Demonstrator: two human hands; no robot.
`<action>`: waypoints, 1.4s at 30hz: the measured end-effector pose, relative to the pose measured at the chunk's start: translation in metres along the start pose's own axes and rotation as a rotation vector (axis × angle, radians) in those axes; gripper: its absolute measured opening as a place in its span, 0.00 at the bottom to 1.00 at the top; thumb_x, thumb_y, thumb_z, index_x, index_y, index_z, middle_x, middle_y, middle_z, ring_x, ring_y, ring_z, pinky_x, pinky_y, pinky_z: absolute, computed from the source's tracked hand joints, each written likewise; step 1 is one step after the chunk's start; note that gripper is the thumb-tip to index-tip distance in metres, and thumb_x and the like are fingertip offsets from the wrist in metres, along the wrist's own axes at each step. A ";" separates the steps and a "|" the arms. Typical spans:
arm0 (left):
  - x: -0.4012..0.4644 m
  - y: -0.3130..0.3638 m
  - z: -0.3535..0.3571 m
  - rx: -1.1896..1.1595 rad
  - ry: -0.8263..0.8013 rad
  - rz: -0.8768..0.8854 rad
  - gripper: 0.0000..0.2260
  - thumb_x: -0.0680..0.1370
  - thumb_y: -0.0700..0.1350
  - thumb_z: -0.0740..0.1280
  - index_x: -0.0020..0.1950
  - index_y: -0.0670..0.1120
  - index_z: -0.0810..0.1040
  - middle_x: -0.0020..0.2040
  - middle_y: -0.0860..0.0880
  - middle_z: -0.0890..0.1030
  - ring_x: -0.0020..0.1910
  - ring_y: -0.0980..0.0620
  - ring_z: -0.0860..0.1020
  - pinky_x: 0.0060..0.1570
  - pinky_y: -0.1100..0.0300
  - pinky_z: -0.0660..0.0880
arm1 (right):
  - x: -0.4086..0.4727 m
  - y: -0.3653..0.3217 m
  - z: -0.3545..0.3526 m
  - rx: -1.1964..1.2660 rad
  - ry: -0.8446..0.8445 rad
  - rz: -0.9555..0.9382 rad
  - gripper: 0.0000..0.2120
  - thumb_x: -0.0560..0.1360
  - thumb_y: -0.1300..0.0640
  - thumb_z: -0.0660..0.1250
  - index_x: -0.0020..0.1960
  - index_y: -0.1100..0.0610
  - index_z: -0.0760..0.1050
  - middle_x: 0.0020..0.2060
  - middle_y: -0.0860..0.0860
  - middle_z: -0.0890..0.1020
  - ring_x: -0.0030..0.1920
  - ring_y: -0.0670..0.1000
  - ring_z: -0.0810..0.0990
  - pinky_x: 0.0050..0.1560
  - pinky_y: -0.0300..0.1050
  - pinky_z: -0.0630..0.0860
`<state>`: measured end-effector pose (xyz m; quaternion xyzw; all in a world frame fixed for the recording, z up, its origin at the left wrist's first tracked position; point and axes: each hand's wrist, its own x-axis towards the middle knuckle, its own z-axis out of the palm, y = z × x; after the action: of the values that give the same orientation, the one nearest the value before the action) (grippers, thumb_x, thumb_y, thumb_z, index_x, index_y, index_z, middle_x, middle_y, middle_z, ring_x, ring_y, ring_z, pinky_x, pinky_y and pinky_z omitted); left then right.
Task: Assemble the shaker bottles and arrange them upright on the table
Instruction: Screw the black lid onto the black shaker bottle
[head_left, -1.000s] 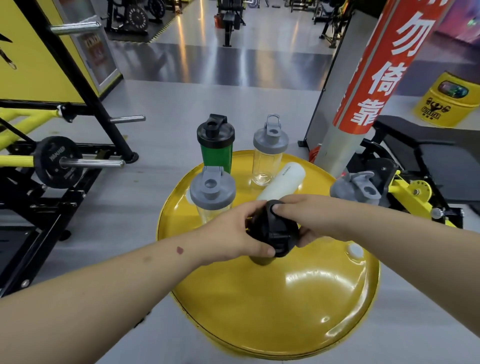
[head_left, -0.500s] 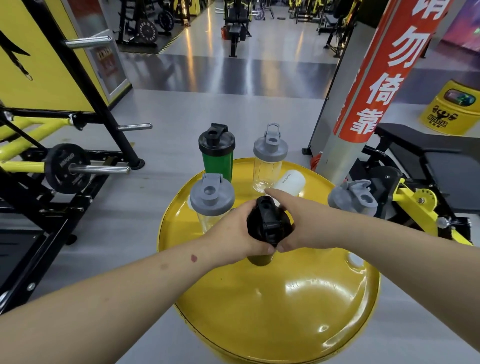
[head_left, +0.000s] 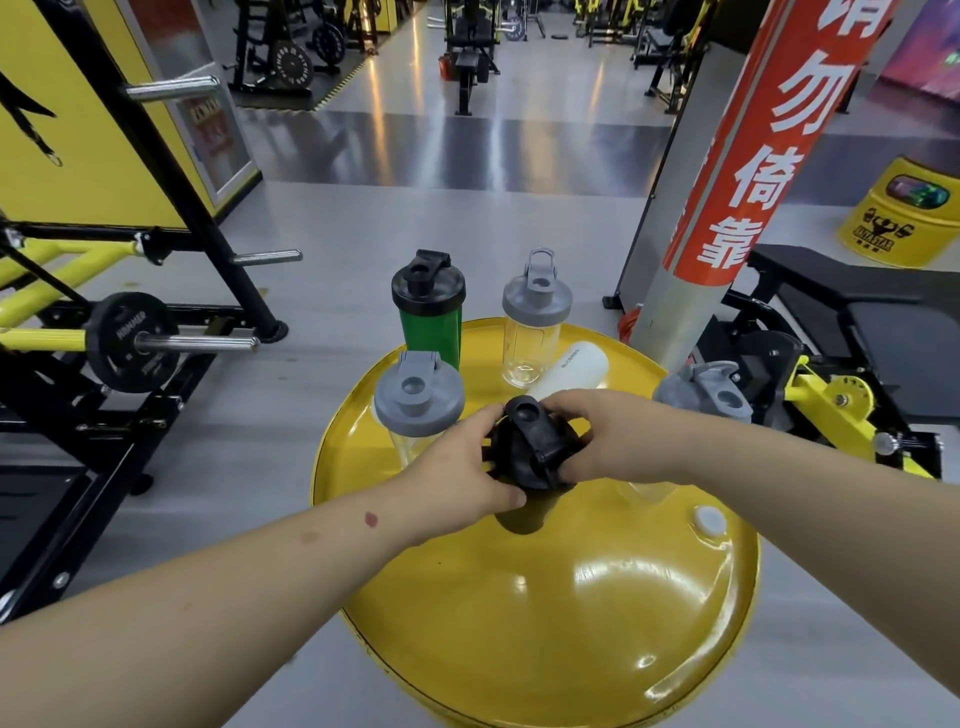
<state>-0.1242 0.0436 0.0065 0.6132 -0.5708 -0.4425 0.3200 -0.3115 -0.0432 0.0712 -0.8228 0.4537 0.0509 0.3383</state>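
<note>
My one head-worn wide-angle view, looking forward and down, close over the yellow drum-top table (head_left: 545, 623), gym floor (head_left: 415, 218) stretching beyond

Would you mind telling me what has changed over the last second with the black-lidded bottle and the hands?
Both hands, left and right, keep hold of the black lid, which has turned on its dark bottle, the spout cap swinging toward the far left. The green shaker, clear bottles and white bottle stayed put.

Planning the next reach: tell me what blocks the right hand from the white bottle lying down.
Nothing visible does. The white bottle lies just beyond the right hand, which grips the black lid with the left hand.
</note>
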 end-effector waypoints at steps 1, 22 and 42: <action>-0.001 0.000 0.000 -0.021 -0.004 -0.006 0.34 0.71 0.37 0.77 0.67 0.64 0.68 0.60 0.61 0.77 0.60 0.58 0.78 0.54 0.56 0.82 | 0.001 0.000 -0.003 -0.006 -0.003 0.007 0.30 0.72 0.59 0.75 0.71 0.44 0.73 0.64 0.44 0.79 0.55 0.47 0.80 0.49 0.40 0.80; -0.004 0.010 0.005 0.176 0.070 -0.046 0.34 0.78 0.52 0.72 0.80 0.59 0.59 0.69 0.51 0.73 0.57 0.51 0.81 0.52 0.52 0.81 | -0.003 0.006 0.010 0.097 -0.052 0.185 0.36 0.68 0.50 0.82 0.70 0.50 0.69 0.53 0.48 0.80 0.49 0.48 0.81 0.44 0.43 0.80; 0.000 0.020 0.010 0.215 0.180 -0.003 0.33 0.73 0.43 0.78 0.75 0.55 0.70 0.56 0.58 0.79 0.57 0.54 0.80 0.57 0.59 0.77 | 0.015 0.016 0.009 0.336 -0.036 0.072 0.45 0.69 0.66 0.79 0.79 0.49 0.63 0.56 0.46 0.79 0.52 0.43 0.78 0.47 0.37 0.75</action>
<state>-0.1411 0.0417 0.0203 0.6823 -0.5829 -0.3222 0.3016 -0.3134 -0.0544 0.0506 -0.7371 0.4788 0.0010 0.4769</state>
